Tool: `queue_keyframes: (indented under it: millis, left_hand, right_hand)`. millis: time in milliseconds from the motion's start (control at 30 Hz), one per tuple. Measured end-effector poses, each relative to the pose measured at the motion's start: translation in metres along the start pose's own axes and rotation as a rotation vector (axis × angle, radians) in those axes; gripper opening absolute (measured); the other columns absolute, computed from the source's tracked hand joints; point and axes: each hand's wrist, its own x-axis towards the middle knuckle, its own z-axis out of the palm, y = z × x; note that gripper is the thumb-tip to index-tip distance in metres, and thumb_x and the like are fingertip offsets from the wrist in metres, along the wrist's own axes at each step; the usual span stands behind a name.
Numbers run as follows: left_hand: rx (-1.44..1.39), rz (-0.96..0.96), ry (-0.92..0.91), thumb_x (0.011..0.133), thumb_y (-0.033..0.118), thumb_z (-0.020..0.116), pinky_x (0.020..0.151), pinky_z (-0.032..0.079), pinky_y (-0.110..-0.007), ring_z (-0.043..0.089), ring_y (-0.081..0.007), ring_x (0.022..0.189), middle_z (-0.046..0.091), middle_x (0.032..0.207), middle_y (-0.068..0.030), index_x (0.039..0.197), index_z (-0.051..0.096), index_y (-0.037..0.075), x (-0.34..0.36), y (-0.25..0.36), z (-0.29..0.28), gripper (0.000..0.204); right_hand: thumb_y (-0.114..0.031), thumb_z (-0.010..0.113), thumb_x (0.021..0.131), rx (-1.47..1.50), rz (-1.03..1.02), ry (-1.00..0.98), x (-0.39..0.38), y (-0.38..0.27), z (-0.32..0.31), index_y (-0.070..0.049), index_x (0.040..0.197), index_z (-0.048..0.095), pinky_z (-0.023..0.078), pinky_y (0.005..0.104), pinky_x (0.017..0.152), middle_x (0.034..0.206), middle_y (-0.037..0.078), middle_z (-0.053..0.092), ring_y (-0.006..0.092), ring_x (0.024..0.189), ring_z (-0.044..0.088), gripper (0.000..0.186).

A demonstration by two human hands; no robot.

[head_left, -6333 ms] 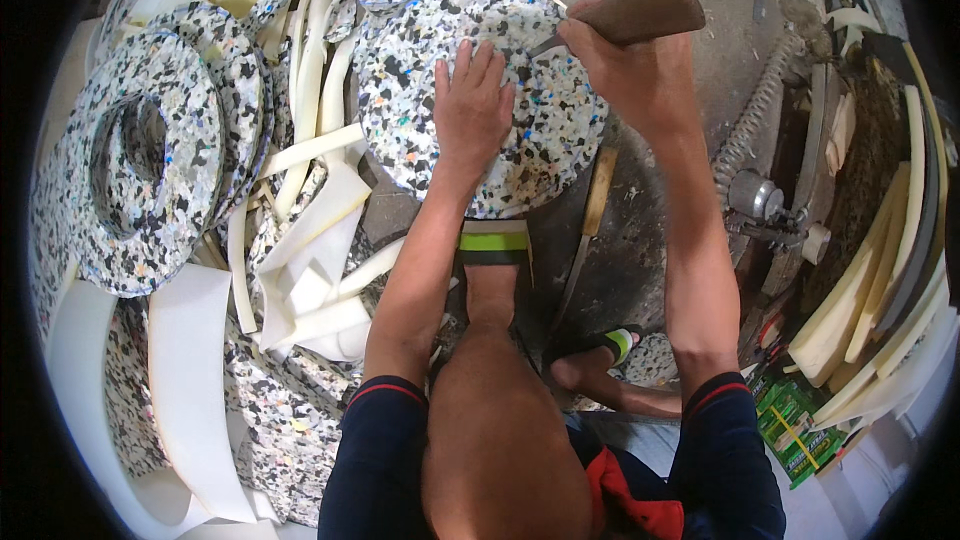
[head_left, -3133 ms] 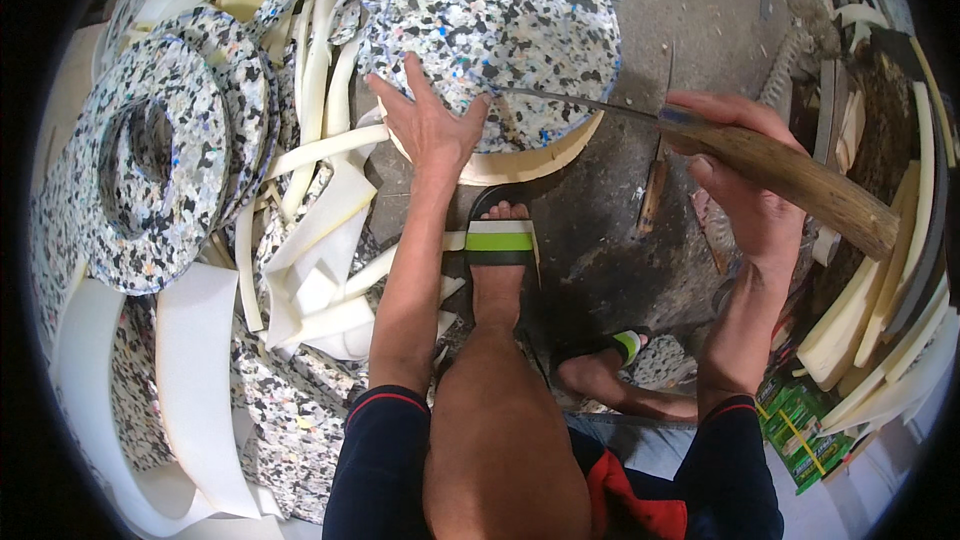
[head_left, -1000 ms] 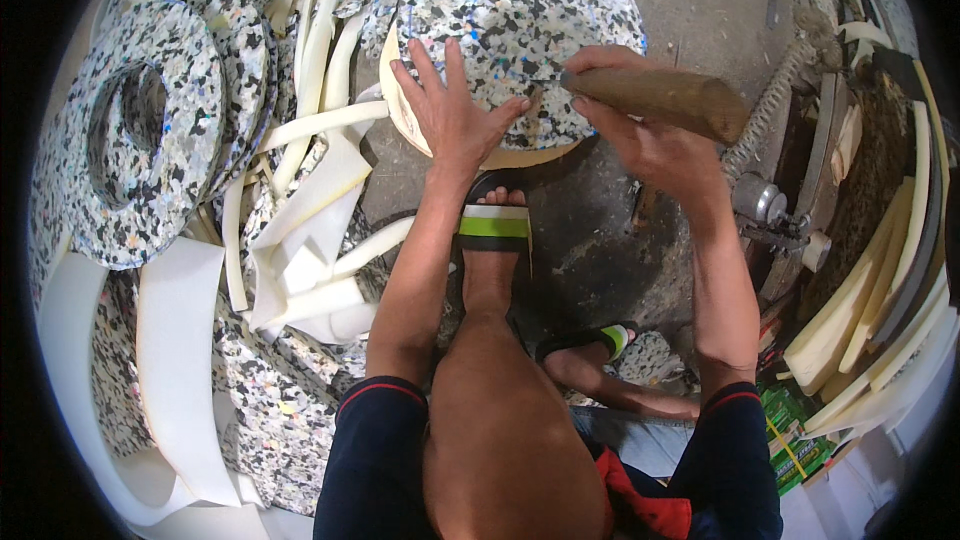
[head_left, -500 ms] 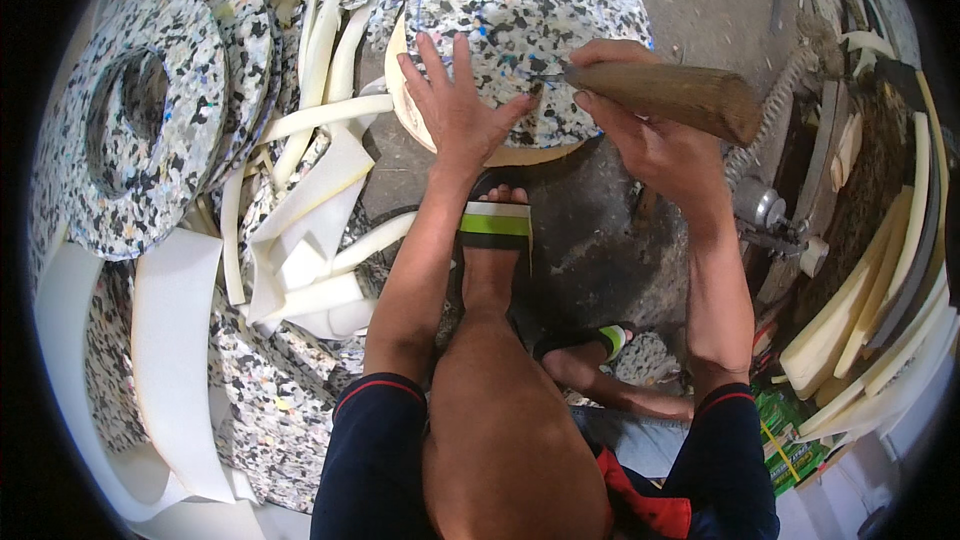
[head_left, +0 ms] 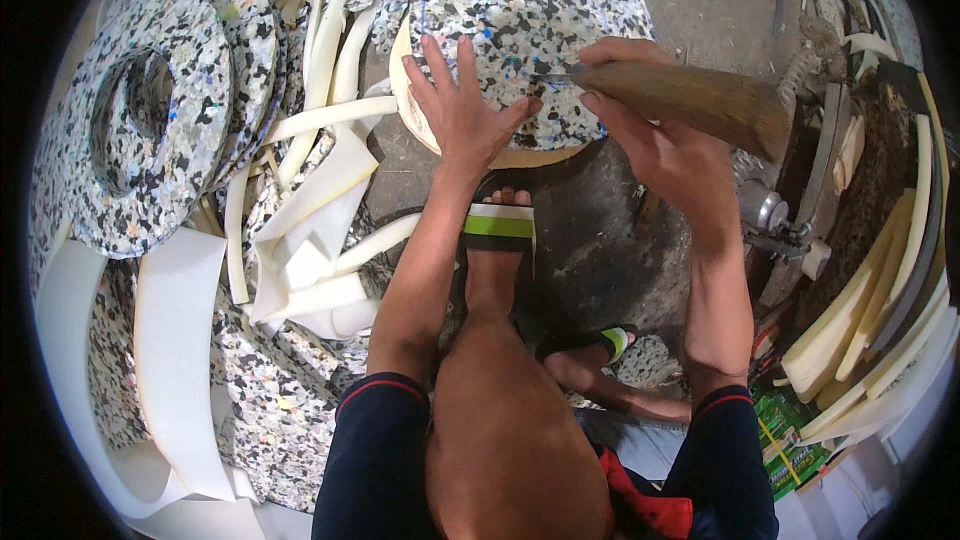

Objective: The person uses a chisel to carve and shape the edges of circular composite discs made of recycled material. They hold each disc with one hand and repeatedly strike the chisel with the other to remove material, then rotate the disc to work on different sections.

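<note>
While pressed, foam disc [head_left: 540, 10], perhaps knife [head_left: 690, 100]

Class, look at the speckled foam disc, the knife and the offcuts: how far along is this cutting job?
Done: speckled foam rings and white offcut strips lie at the left. In hand: the left hand presses the speckled foam disc, and the right hand holds a wooden-handled knife at its edge. Left: this disc has no centre hole.

The setting is a foam-cutting workshop with work done at floor level. Speckled rebonded-foam rings [head_left: 150, 120] are stacked at left, white foam offcut strips [head_left: 310, 240] litter the concrete floor [head_left: 610, 240], and cut foam strips [head_left: 870, 310] stand beside a small machine [head_left: 770, 215] at right.
</note>
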Motion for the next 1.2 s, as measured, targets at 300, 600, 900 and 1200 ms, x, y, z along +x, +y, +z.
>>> queue_keyframes:
  millis: [300, 600, 900, 1200]
  left_hand:
    - [-0.002, -0.023, -0.017, 0.063, 0.058, 0.093, 0.117, 0.027, -0.068, 0.018, -0.0621, 0.148, 0.023, 0.164, -0.0340, 0.153, 0.044, 0.007, 0.001, 0.002, 0.000, 0.114]
    - [0.010, 0.007, 0.018, 0.062, 0.071, 0.088, 0.112, 0.027, -0.072, 0.018, -0.0637, 0.147, 0.023, 0.162, -0.0361, 0.153, 0.045, 0.005, 0.000, -0.001, 0.005, 0.121]
    - [0.004, 0.028, 0.049, 0.063, 0.079, 0.083, 0.110, 0.027, -0.074, 0.018, -0.0650, 0.146, 0.024, 0.162, -0.0367, 0.153, 0.045, 0.004, 0.000, -0.004, 0.009, 0.123]
    - [-0.002, 0.059, 0.083, 0.063, 0.080, 0.082, 0.108, 0.028, -0.075, 0.021, -0.0656, 0.144, 0.023, 0.162, -0.0352, 0.154, 0.044, 0.005, 0.000, -0.007, 0.011, 0.123]
  right_hand:
    - [-0.005, 0.075, 0.091, 0.166, 0.208, -0.003, 0.013, 0.002, 0.013, -0.005, 0.104, 0.073, 0.056, 0.0352, 0.082, 0.110, 0.005, 0.075, 0.0218, 0.093, 0.073, 0.013]
    - [-0.005, 0.075, 0.092, 0.262, 0.119, 0.093, -0.002, -0.002, 0.013, -0.005, 0.106, 0.073, 0.057, 0.0358, 0.082, 0.111, 0.004, 0.074, 0.0219, 0.098, 0.073, 0.015]
    - [-0.004, 0.074, 0.091, 0.051, -0.052, 0.139, 0.003, -0.005, 0.014, -0.008, 0.106, 0.074, 0.057, 0.0336, 0.079, 0.111, 0.005, 0.075, 0.0209, 0.094, 0.075, 0.016]
    - [-0.003, 0.076, 0.090, 0.031, 0.021, 0.134, 0.008, -0.002, 0.034, -0.007, 0.109, 0.073, 0.057, 0.0330, 0.080, 0.110, 0.004, 0.075, 0.0183, 0.093, 0.074, 0.019]
